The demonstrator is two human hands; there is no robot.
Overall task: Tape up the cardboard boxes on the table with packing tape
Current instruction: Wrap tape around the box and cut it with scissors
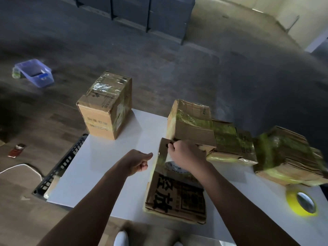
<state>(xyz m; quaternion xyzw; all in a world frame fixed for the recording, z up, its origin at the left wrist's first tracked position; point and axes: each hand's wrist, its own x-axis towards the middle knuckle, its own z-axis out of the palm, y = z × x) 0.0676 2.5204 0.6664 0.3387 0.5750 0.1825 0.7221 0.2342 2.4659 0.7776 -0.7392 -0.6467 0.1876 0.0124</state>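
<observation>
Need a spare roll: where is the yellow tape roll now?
The yellow tape roll lies flat on the white table, far right in the head view, just nearer the camera than the crumpled taped box.

A brown printed box (174, 197) with bold black characters lies flat, nearest the camera. On its far end sits a tape roll (173, 166) with a white core, partly hidden; the tape is perhaps clear. Touching the printed box from behind is a crumpled taped box (191, 121). To its right are a squashed box (229, 141) and a bulky box (287, 157), both bound in yellowish tape. Well to its far left stands an upright box (106, 105). A yellow tape roll (301, 201) lies flat to its right.
</observation>
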